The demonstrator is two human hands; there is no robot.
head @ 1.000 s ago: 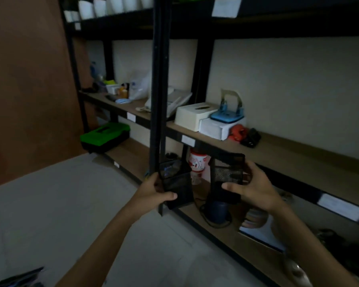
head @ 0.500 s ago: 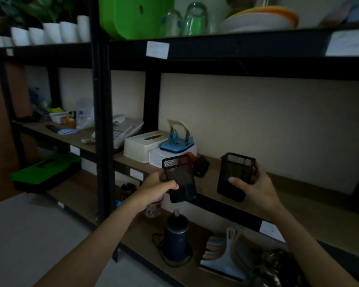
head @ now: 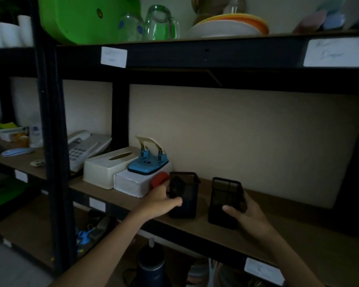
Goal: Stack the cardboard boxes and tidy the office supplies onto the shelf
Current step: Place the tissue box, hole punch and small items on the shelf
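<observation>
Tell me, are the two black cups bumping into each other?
Apart. The head view shows a strip of wooden shelf and wall between the left mesh cup and the right mesh cup.

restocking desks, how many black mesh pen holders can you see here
2. The left pen holder stands on the middle shelf in the left hand; the right pen holder stands beside it in the right hand. Dim corners may hide more.

dim, soft, wide-angle edge warp
</observation>
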